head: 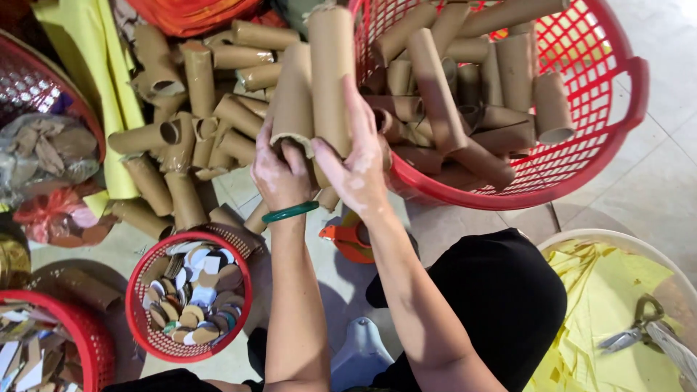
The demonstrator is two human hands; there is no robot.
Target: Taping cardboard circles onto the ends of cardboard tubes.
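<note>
Pale floor tiles (653,181) carry everything around this seated person, who works over a clutter of baskets and brown cardboard. Both hands are raised in front of the chest: the left hand (282,174), with a green bangle (290,212) on its wrist, is closed around the ragged lower end of one cardboard tube (294,101), while the right hand (359,156) grips a second, taller cardboard tube (332,72) just beside it, fingers stretched up along its side. The two tubes stand nearly upright and touch each other. Behind them lies a loose heap of tubes (196,116) on the floor, next to a roll of yellow paper (94,65). To the person's right a large red basket (617,94) holds many more tubes lying at all angles. Near the left elbow stands a small red basket (138,305) filled with round cardboard discs (196,294). An orange object (345,239) sits on the floor under the forearms; what it is cannot be told. At the far right a pale tub (581,239) holds yellow paper scraps with a pair of scissors (635,327) on top.
</note>
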